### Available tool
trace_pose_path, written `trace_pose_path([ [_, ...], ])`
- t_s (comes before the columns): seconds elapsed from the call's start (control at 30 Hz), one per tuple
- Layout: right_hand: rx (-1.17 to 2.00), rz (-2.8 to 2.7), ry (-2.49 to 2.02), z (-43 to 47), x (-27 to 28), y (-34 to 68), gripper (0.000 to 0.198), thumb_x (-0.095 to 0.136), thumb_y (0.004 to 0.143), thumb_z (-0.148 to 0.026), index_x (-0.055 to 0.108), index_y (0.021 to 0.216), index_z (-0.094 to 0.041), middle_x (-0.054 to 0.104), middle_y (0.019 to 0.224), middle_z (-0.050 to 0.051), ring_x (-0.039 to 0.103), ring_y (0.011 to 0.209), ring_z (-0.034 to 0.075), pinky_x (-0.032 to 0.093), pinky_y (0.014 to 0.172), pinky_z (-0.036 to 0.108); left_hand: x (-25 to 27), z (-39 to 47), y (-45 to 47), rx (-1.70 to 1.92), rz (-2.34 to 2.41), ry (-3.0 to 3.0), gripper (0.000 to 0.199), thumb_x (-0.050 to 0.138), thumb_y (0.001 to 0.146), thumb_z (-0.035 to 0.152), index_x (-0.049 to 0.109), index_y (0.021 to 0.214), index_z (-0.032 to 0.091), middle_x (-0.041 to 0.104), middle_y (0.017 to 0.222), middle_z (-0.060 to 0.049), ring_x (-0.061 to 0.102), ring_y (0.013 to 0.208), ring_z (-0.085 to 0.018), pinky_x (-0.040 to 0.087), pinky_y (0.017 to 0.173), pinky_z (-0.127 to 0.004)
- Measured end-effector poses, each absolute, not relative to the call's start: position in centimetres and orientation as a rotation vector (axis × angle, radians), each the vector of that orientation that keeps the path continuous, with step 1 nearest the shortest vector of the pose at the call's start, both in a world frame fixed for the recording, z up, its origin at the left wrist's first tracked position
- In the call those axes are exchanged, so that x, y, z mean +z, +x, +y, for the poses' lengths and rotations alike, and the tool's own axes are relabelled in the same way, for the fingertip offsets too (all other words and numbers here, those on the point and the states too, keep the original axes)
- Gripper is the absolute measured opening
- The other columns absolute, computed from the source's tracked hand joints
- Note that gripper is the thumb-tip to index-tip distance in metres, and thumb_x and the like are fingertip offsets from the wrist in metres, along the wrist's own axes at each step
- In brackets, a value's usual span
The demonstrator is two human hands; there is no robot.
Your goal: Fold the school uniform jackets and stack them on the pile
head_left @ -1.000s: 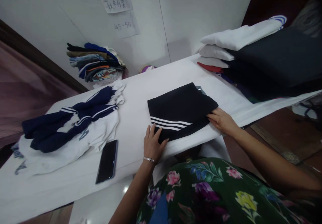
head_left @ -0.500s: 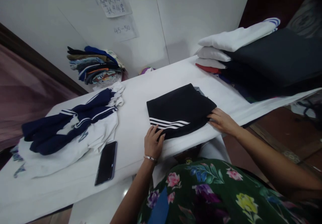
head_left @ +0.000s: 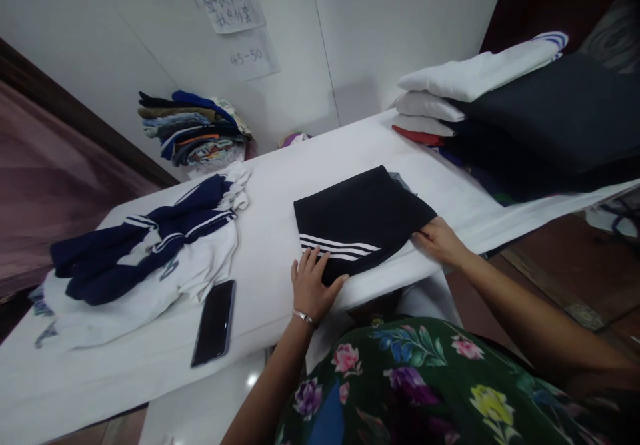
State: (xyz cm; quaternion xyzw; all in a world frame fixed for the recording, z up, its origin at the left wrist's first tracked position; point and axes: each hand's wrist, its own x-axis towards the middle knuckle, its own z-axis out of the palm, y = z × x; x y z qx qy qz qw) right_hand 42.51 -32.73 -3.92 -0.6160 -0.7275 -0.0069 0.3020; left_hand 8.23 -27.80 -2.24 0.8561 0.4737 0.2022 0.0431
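Note:
A folded black garment with three white stripes (head_left: 360,211) lies on the white-covered table in front of me; its exact kind does not show. A bit of grey with a small light mark peeks out at its far right edge. My left hand (head_left: 315,281) rests flat on the near left corner, fingers spread over the end of the stripes, with a bracelet at the wrist. At the near right corner, my right hand (head_left: 439,239) pinches the garment's edge, its thumb and part of the fingers showing.
Navy and white clothes (head_left: 145,251) lie loosely on the left, beside a phone (head_left: 214,323). A pile of folded clothes (head_left: 193,128) stands at the back left. Another stack (head_left: 540,118) fills the right end of the table (head_left: 270,231). Paper signs (head_left: 230,5) hang on the wall.
My left hand has flattened and its thumb has spread to the right along the near edge. My right hand has tightened on the right corner, drawing it slightly right.

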Motion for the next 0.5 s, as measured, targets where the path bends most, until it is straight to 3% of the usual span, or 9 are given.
trace_pose_path([
  [0.23,0.166,-1.955,-1.545,-33.1,-2.8,43.1,0.026,0.053,0.086,-0.038,0.068,0.073,-0.022,0.066,0.072,0.004,0.06,0.081,0.024,0.046,0.078,0.036,-2.6,-27.3,8.9,0.594,1.473,2.634,0.04,0.064,0.08,0.038,0.062,0.118,0.023,0.053,0.137,-0.01,0.041,0.131,-0.03,0.026,0.108,-0.054],
  [0.4,0.036,-1.95,-1.566,-33.0,-3.3,42.9,0.019,0.056,0.084,-0.037,0.069,0.085,-0.022,0.069,0.088,0.006,0.06,0.094,0.026,0.043,0.088,0.042,-2.5,-27.0,9.2,0.596,1.461,2.588,0.038,0.064,0.08,0.039,0.064,0.114,0.023,0.056,0.133,-0.009,0.043,0.13,-0.03,0.029,0.107,-0.053],
  [0.5,-0.072,-1.947,-1.589,-32.7,-3.9,42.5,0.017,0.054,0.085,-0.03,0.068,0.089,-0.021,0.069,0.088,0.007,0.059,0.095,0.027,0.04,0.092,0.046,-2.4,-27.0,9.3,0.587,1.474,2.568,0.035,0.063,0.08,0.033,0.064,0.113,0.023,0.057,0.133,-0.008,0.044,0.129,-0.029,0.03,0.106,-0.052],
])
